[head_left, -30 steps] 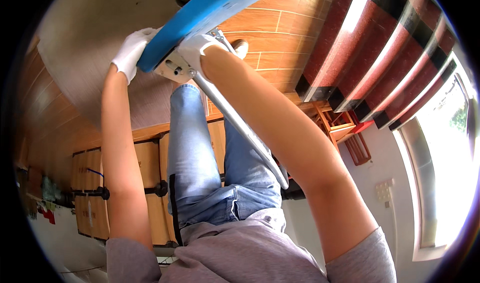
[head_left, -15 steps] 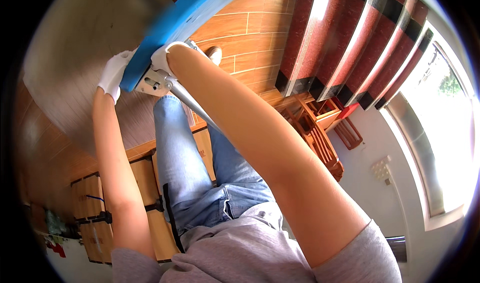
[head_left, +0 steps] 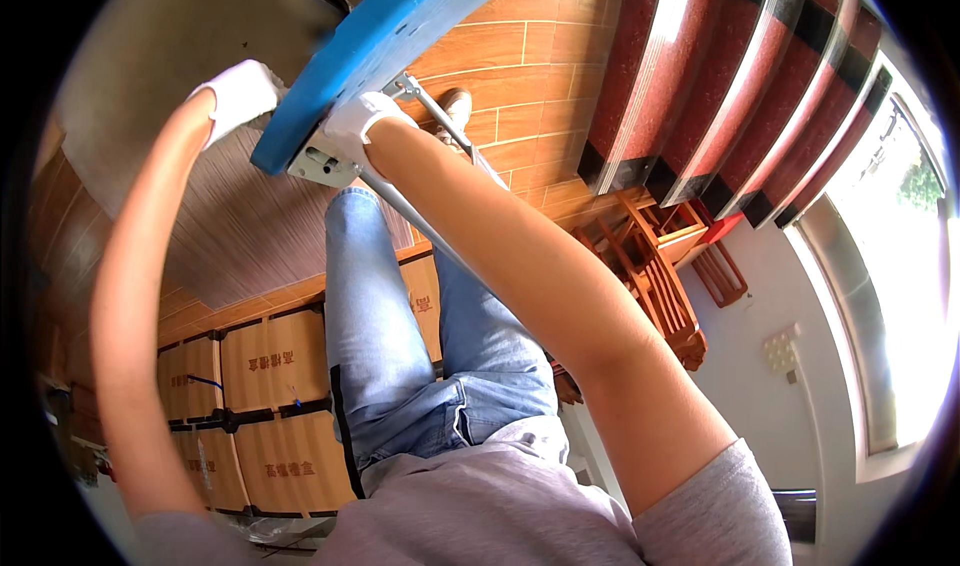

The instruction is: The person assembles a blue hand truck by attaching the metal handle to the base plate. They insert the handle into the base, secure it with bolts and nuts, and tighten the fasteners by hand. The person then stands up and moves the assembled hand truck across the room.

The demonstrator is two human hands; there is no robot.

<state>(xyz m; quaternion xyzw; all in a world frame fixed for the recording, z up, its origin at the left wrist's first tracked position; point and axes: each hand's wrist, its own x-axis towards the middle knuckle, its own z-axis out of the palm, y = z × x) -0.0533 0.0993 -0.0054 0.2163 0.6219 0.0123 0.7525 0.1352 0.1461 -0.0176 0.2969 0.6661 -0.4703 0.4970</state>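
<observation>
A blue board (head_left: 370, 51) with metal folding legs underneath, apparently a folding table or bench, stands tilted in front of me. My right hand (head_left: 360, 121), in a white glove, is closed at its underside beside the metal bracket (head_left: 322, 166); some fingers are hidden. From there a grey metal leg (head_left: 415, 211) runs back under my right forearm. My left hand (head_left: 240, 101), also gloved in white, is on the board's other side, close to its outer face. Its fingertips are partly out of sight, so I cannot tell whether they touch the board.
Stacked brown cartons (head_left: 272, 361) lie beside my legs (head_left: 365, 276). Wooden chairs (head_left: 650, 281) stand at the right near a red curtain-like hanging (head_left: 690, 76) and a bright window (head_left: 890, 266). A grey mat (head_left: 250, 216) covers part of the wood-look floor (head_left: 500, 51). A blurred dark-and-white object (head_left: 315, 1) is beyond the board.
My left hand has come off the board's lower edge and moved left and up, its forearm swinging outward. My right hand stays at the bracket. The view has shifted slightly.
</observation>
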